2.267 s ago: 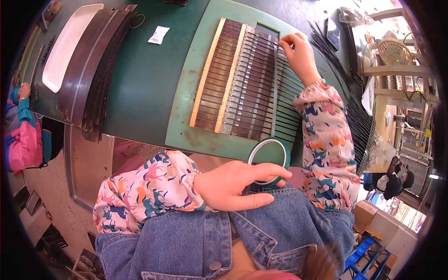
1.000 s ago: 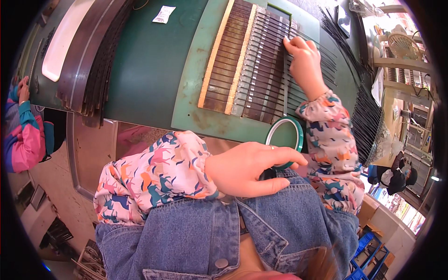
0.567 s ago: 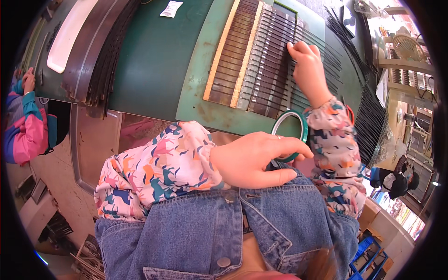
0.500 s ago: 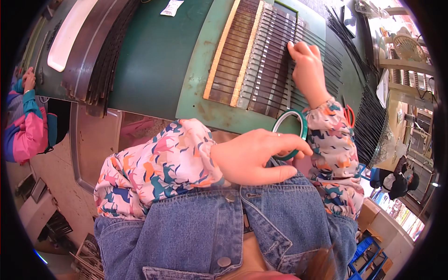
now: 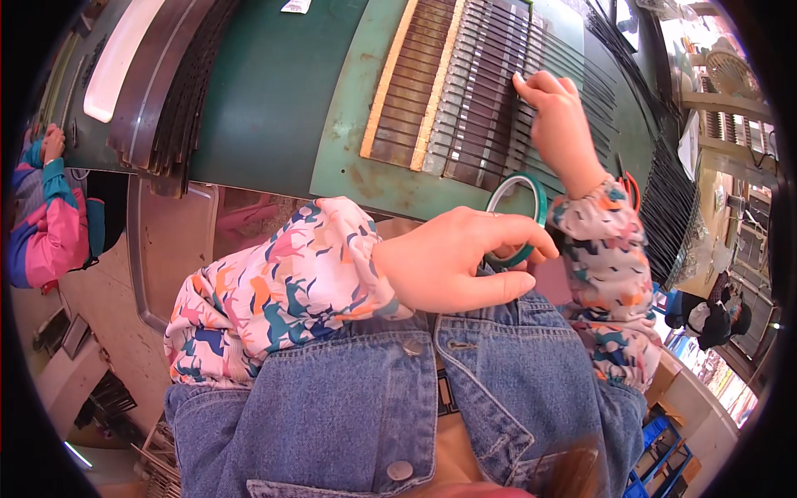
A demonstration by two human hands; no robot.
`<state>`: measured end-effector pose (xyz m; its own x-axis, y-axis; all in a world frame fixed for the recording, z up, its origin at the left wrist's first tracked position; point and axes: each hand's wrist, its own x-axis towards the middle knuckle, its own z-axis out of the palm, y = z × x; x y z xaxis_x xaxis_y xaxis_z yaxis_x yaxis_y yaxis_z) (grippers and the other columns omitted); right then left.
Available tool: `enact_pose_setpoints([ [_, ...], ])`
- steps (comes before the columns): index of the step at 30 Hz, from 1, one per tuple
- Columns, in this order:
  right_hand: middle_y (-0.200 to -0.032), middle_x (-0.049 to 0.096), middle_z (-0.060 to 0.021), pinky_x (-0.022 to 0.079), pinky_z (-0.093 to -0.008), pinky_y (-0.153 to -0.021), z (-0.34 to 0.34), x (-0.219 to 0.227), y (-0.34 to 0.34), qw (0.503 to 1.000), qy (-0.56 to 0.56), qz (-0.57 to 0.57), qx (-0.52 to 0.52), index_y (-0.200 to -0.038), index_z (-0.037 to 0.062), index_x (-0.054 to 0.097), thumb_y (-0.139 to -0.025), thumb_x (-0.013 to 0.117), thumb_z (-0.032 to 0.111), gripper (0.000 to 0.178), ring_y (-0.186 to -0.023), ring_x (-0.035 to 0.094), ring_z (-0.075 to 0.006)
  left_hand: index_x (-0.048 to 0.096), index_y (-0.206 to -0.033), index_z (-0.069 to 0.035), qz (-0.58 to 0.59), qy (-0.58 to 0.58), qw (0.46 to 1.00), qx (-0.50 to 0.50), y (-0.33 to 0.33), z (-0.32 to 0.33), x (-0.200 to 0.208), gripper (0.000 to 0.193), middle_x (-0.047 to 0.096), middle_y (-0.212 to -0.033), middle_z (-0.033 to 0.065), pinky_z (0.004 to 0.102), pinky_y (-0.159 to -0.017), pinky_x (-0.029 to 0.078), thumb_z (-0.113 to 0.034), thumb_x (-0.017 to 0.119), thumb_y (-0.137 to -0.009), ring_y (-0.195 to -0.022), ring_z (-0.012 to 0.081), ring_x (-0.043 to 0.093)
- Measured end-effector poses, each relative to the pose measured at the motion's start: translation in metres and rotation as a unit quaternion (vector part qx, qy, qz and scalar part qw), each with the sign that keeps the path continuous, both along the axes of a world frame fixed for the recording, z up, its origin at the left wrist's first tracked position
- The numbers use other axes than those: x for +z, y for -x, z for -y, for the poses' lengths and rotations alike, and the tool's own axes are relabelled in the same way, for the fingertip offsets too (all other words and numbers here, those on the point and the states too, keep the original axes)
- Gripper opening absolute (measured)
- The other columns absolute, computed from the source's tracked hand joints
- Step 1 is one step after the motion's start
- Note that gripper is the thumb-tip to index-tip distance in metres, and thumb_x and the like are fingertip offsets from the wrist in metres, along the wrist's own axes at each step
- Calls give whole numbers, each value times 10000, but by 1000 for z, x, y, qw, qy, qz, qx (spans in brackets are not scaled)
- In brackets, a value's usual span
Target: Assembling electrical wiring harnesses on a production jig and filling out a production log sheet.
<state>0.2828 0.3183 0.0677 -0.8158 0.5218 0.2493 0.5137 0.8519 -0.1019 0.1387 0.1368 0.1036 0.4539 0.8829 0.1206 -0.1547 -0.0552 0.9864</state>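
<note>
Left hand (image 5: 461, 261) hooked on smooth green tape ring (image 5: 542, 205); right hand (image 5: 564, 120) at slender dark strips (image 5: 488, 108), fingertips bunched; grip unclear

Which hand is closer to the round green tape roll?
Left. The left hand is at the round green tape roll, index finger crossing its lower part; the right hand is apart from it, farther forward over the flat green board.

A workshop, by its workbench (image 5: 257, 108) and stacked strips (image 5: 168, 87).
</note>
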Motion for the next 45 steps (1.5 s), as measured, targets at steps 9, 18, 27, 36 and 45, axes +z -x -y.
enact_pose_setpoints([
  [9, -884, 578, -48, 472, -331, -790, 20, -3, -6, 1000, 8, 2, 20, -1074, 37, 673, -676, 586, -67, 421, -839, 509, -275, 582, -1166, -29, 3, -8, 1000, 22, -6, 4, -4, 336, 633, -1021, 116, 351, -796, 487, -205, 599, -880, -938, 246, 614],
  [18, -867, 581, -40, 472, -321, -773, 37, -5, -11, 999, -17, -26, 13, -1055, 30, 680, -684, 602, -35, 386, -838, 507, -263, 597, -1146, -35, -32, -5, 999, 19, -12, 9, -7, 310, 640, -1096, 120, 359, -807, 484, -187, 600, -876, -995, 252, 606],
  [27, -831, 558, -35, 480, -308, -760, 57, -9, -12, 999, -7, -33, 4, -1050, 24, 670, -717, 591, -8, 343, -841, 515, -251, 569, -1183, -10, 42, 139, 986, -88, -16, 54, 1, 290, 608, -1176, 147, 359, -979, 421, -151, 563, -929, -1157, 243, 554],
  [36, -829, 560, -34, 482, -307, -738, 68, -2, -18, 998, 31, -44, 13, -1029, -10, 668, -693, 594, -12, 343, -827, 511, -245, 561, -1201, 15, 51, 182, 979, -75, -12, 48, 9, 313, 614, -1162, 106, 326, -952, 425, -143, 558, -932, -1100, 180, 562],
  [45, -942, 569, -42, 455, -359, -785, 82, 6, -25, 999, 22, -27, -19, -1004, 39, 654, -725, 580, 19, 289, -889, 535, -255, 563, -1202, 9, 89, 243, 964, -66, -8, 48, 10, 302, 612, -1155, 89, 297, -933, 425, -114, 556, -927, -1076, 156, 560],
])
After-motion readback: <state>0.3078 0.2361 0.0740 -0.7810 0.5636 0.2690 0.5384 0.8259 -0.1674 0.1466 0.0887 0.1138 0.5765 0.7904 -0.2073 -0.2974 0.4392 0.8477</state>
